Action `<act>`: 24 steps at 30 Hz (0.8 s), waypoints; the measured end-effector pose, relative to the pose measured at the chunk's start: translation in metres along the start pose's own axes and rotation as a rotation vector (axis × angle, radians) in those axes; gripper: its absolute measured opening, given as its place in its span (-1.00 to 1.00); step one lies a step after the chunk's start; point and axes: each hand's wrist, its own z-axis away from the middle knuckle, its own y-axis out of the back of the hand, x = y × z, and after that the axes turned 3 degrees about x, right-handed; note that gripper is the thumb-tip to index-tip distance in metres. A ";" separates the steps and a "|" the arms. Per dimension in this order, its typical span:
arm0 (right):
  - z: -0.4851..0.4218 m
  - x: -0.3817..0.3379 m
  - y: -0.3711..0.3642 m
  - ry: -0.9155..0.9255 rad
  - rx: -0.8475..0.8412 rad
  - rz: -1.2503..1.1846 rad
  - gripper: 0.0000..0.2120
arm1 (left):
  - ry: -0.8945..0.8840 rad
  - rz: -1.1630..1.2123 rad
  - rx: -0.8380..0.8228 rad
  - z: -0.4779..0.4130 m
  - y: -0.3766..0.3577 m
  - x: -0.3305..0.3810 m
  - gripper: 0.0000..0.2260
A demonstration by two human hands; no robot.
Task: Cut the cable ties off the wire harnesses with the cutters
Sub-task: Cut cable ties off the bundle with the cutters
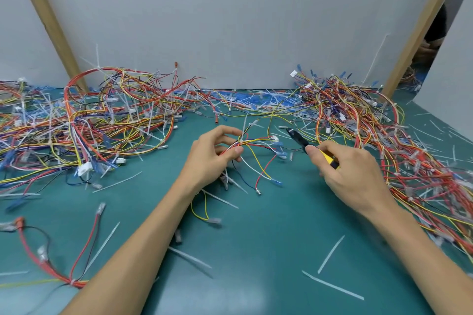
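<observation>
My left hand (212, 156) pinches a small wire harness (253, 153) of red, yellow, white and blue wires above the middle of the green mat (268, 233). A white cable tie (244, 133) sticks up from the bundle right at my fingertips. My right hand (350, 176) grips the yellow-handled cutters (304, 144). Their dark jaws point up and left, a short way to the right of the harness and apart from it.
A big tangle of harnesses (102, 120) covers the left of the mat, another pile (378, 130) the right. Cut white ties (330, 254) lie scattered over the mat. A red and black harness (51, 263) lies at front left. Grey panels wall the back.
</observation>
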 end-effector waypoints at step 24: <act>0.007 -0.039 -0.034 -0.156 -0.006 -0.586 -0.83 | -0.306 -0.573 -0.077 0.028 -0.023 0.048 -0.84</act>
